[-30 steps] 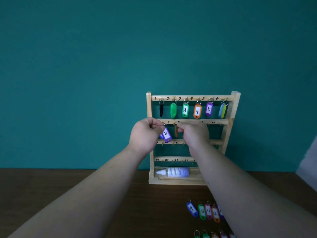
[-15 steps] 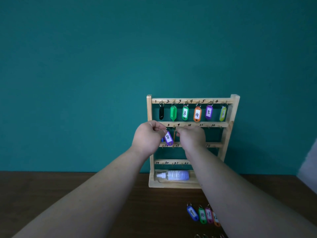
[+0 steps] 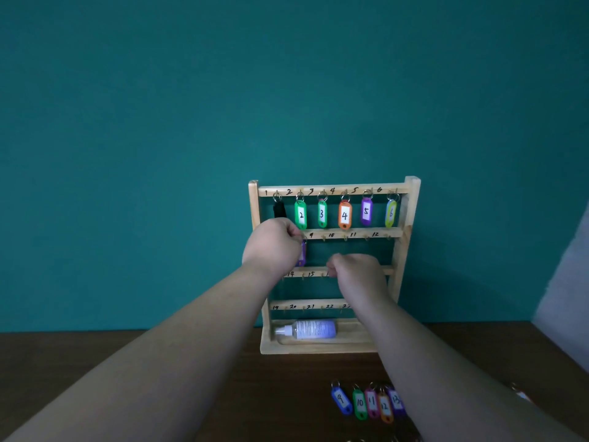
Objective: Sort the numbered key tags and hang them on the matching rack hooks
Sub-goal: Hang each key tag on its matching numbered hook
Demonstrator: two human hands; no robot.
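A wooden key rack (image 3: 411, 218) stands on the table against the teal wall. Its top rail carries a black tag (image 3: 279, 209) and tags 2 (image 3: 300, 214), 3 (image 3: 322, 213), 4 (image 3: 345, 215), 5 (image 3: 366, 211) and 6 (image 3: 391, 213). My left hand (image 3: 271, 245) is at the left end of the second rail, pinching the ring of the purple tag 8 (image 3: 302, 254), which hangs edge-on below the fingers. My right hand (image 3: 357, 269) sits lower, by the third rail, with fingers loosely curled and nothing in it.
A small white bottle (image 3: 310, 329) lies in the rack's bottom tray. On the brown table (image 3: 287, 393) in front lie tags 9 (image 3: 341, 400), 10 (image 3: 359, 404), 11 (image 3: 371, 402), 12 (image 3: 385, 406) and 13 (image 3: 396, 401) in a row, with more at the frame's bottom edge.
My right hand let go near the tag and dropped to the third rail. My left hand stayed at the second rail, and tag 8 has turned edge-on beneath it.
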